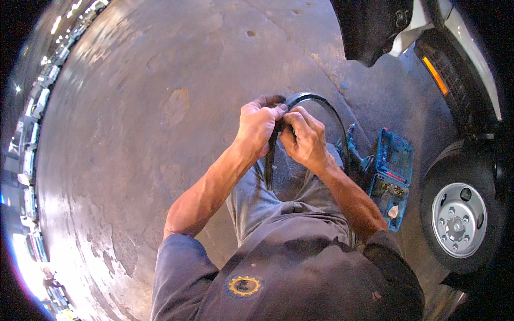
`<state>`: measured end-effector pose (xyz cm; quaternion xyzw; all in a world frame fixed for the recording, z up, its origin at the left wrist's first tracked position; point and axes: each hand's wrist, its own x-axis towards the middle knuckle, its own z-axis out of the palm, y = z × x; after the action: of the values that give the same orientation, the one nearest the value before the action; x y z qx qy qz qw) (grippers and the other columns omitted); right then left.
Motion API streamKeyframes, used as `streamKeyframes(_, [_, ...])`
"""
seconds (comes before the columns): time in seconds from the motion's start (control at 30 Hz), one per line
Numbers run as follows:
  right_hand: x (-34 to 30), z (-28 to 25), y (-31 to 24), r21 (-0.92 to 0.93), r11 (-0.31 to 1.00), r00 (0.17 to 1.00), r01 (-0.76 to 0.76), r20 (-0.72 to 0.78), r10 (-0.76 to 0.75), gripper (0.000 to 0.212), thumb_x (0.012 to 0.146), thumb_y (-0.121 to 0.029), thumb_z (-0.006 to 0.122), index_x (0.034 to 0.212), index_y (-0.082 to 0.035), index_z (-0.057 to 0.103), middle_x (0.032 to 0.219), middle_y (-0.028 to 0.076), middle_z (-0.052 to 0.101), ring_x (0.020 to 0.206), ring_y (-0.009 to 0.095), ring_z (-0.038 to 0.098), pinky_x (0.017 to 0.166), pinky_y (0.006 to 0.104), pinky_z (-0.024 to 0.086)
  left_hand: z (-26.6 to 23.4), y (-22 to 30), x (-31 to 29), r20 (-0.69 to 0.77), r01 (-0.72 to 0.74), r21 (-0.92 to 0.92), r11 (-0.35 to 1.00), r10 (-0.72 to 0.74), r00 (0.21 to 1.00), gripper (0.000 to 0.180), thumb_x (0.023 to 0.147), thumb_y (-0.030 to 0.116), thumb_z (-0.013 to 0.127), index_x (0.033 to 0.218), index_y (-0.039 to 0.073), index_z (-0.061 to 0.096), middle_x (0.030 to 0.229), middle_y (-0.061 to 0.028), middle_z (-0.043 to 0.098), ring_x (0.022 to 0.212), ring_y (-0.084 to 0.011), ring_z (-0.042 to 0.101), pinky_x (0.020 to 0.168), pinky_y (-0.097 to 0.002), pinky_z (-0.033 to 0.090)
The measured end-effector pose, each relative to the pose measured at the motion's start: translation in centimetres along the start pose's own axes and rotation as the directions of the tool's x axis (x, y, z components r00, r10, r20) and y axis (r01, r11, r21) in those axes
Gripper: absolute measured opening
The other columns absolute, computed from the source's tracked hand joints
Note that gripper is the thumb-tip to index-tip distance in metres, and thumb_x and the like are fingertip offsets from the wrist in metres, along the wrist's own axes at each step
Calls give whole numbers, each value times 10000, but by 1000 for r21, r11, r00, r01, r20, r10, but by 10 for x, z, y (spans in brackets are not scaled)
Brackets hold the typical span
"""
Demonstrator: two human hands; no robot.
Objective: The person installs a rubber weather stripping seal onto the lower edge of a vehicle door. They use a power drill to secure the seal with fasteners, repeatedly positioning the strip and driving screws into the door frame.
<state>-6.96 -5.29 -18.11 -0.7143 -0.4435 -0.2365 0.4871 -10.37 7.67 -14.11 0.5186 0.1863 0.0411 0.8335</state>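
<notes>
A black, glossy curved strip (pixel 336 115), bent into a loop like a piece of flexible trim, is held up in front of my body. My left hand (pixel 261 122) grips it at the top left of the loop, thumb pressed against the strip. Close beside it, my right hand (pixel 308 136) is closed with curled fingers on the same part of the strip. One end hangs down below my hands, between my legs; the other arcs over to the right. What lies under my right fingertips is hidden.
On the floor to my right lies an open blue tool case (pixel 379 147) with small parts inside, and a teal tool (pixel 350 150) beside it. Farther right are a vehicle's wheel (pixel 459 219) and a fender with an orange reflector (pixel 435 76). A black panel (pixel 369 29) overhangs at top.
</notes>
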Motion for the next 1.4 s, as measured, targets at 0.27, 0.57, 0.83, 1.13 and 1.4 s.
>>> streamKeyframes(0.27, [-5,-7,7,56,995,997,-80,14,79,172,764,-12,657,917,-22,581,829,144,595,724,344,621,643,395,515,-3,-10,5,14,-138,265,954,140,990,271,904,77,619,1125,-79,605,953,-109,665,782,-161,626,675,-272,515])
streamKeyframes(0.57, [5,-37,-2,-17,927,926,-376,38,376,309,767,-59,752,1048,-24,629,989,111,648,822,214,645,704,302,513,-14,0,-32,96,-161,503,849,130,987,301,894,118,635,1140,-55,627,925,-98,685,791,-140,624,673,-274,500])
streamKeyframes(0.83, [36,-68,-3,-258,964,947,60,320,26,485,677,-232,769,1089,-6,649,1098,176,645,1096,355,593,930,418,482,-24,20,-43,305,-352,556,753,210,929,336,824,102,637,1126,-45,651,948,-86,690,866,-143,601,811,-294,485])
streamKeyframes(1.13, [34,-60,-6,27,988,938,-152,319,136,360,732,-108,753,1062,-1,657,986,153,659,900,288,655,798,356,508,-20,37,-51,318,-331,495,803,186,930,326,855,93,596,1139,-58,646,985,-98,693,903,-156,608,837,-292,484])
streamKeyframes(1.4, [42,-66,-16,30,997,914,-70,402,52,344,782,-136,749,1096,-31,655,978,131,670,864,287,664,757,362,517,-33,34,-42,321,-392,579,715,242,916,251,876,84,595,1097,-20,654,933,-118,702,802,-170,618,727,-329,499])
